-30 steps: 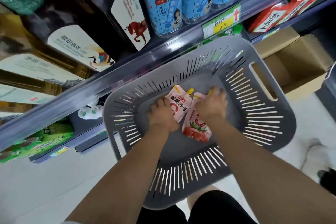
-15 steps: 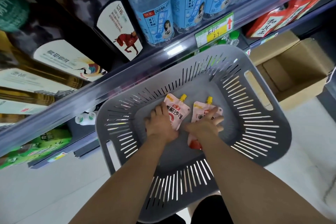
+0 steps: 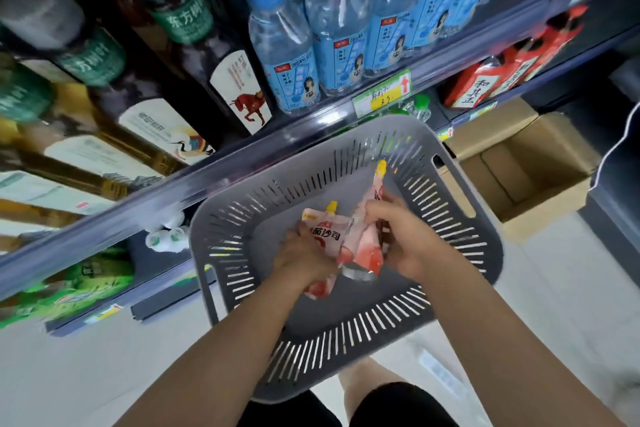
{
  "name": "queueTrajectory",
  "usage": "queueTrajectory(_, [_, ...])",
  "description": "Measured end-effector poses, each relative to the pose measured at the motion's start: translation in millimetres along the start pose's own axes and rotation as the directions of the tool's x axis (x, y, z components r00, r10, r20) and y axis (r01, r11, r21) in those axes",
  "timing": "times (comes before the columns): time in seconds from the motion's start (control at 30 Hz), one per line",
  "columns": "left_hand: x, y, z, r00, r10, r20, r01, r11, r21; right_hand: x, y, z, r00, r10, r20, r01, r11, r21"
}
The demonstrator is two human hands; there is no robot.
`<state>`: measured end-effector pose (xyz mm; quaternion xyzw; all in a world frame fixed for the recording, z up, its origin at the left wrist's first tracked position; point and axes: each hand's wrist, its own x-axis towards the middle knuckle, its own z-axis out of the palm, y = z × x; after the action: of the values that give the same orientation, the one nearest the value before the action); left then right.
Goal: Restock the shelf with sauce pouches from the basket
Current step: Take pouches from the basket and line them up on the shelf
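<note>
A grey slotted basket (image 3: 460, 253) sits below me in front of the shelf. Both hands are inside it. My left hand (image 3: 301, 258) grips a pink sauce pouch (image 3: 323, 236) with a yellow cap, its lower end poking out under my wrist. My right hand (image 3: 401, 236) holds a second pink pouch (image 3: 367, 246) tilted up on edge, its yellow cap pointing toward the far basket wall. The two pouches overlap between my hands. The basket floor around them looks bare.
The shelf rail (image 3: 207, 177) runs diagonally above the basket, with water bottles (image 3: 294, 55), dark bottles (image 3: 194, 55) and a yellow price tag (image 3: 381, 94). Red packs (image 3: 491, 80) lie on a lower shelf at right. An open cardboard box (image 3: 519, 170) stands on the floor to the right.
Both hands have closed round the pouches. The right pouch has been tipped up off the basket floor. My view has risen toward the shelf.
</note>
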<state>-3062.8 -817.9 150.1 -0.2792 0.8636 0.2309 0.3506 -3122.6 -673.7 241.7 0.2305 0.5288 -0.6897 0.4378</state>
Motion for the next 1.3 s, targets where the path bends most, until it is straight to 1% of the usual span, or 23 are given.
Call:
queueTrajectory(0.07, [-13.3,1.8,-10.4,0.999,0.034,-0.02,-0.034,0.999,-0.014,-19.5,-10.0,3.3,0.983,-0.019,0.182,0.006,0.997,0.073])
queueTrajectory(0.17, [-36.9,5.0,-29.0,0.996,0.076,-0.046,-0.076,0.997,-0.011,-41.0,-13.1,11.7,0.964,0.003,0.267,-0.033,0.994,0.108])
queueTrajectory(0.23, [-55.1,5.4,-42.9,0.992,0.097,-0.079,-0.101,0.994,-0.051,-54.2,-12.4,18.9,0.952,-0.016,0.306,-0.013,0.995,0.095])
queueTrajectory(0.3, [-72.3,1.7,-56.2,0.983,0.132,-0.126,-0.144,0.985,-0.098,-67.6,-12.3,28.5,0.95,-0.08,0.301,0.054,0.994,0.096])
queueTrajectory(0.4, [-97.2,-11.6,-76.7,0.957,0.201,-0.208,-0.23,0.965,-0.124,-92.3,-11.1,47.0,0.942,-0.205,0.265,0.168,0.973,0.157])
queueTrajectory(0.53, [-147.5,-39.8,-107.8,0.902,0.293,-0.317,-0.346,0.93,-0.123,-134.6,-1.4,77.2,0.925,-0.334,0.183,0.317,0.942,0.113])
queueTrajectory(0.63, [-193.2,-67.8,-131.2,0.827,0.341,-0.447,-0.39,0.92,-0.021,-170.1,9.4,106.1,0.882,-0.455,0.12,0.457,0.889,0.016])
queueTrajectory(0.73, [-236.1,-99.3,-151.6,0.727,0.37,-0.578,-0.348,0.925,0.154,-201.8,23.7,141.8,0.837,-0.546,0.039,0.546,0.827,-0.136])
queueTrajectory(0.8, [-260.7,-119.7,-164.0,0.675,0.361,-0.644,-0.312,0.93,0.194,-214.0,34.5,161.4,0.793,-0.609,0.01,0.596,0.773,-0.22])
queueTrajectory(0.9, [-291.7,-147.8,-182.4,0.623,0.329,-0.709,-0.318,0.935,0.153,-226.6,43.9,188.9,0.745,-0.667,0.001,0.641,0.716,-0.276])
queueTrajectory(0.97, [-309.8,-162.4,-197.8,0.567,0.319,-0.76,-0.334,0.932,0.142,-235.8,43.5,207.4,0.71,-0.704,0.019,0.675,0.672,-0.303])
queueTrajectory(1.07, [-330.0,-171.4,-225.6,0.486,0.292,-0.824,-0.37,0.923,0.108,-246.3,32.5,234.0,0.63,-0.776,0.037,0.724,0.569,-0.39])
queueTrajectory(1.1, [-334.4,-171.2,-235.0,0.459,0.273,-0.845,-0.392,0.916,0.083,-249.5,26.6,241.0,0.6,-0.798,0.054,0.748,0.536,-0.391])
queueTrajectory(1.17, [-339.9,-166.6,-251.4,0.386,0.231,-0.893,-0.465,0.885,0.028,-255.4,11.1,252.4,0.546,-0.834,0.078,0.787,0.478,-0.39])
queueTrajectory(1.27, [-340.2,-150.3,-268.8,0.245,0.18,-0.953,-0.569,0.822,0.009,-261.7,-16.0,260.8,0.456,-0.886,0.082,0.83,0.39,-0.399])
queueTrajectory(1.3, [-338.0,-142.8,-273.2,0.218,0.167,-0.961,-0.595,0.804,0.005,-261.7,-25.0,260.4,0.429,-0.9,0.082,0.842,0.365,-0.397])
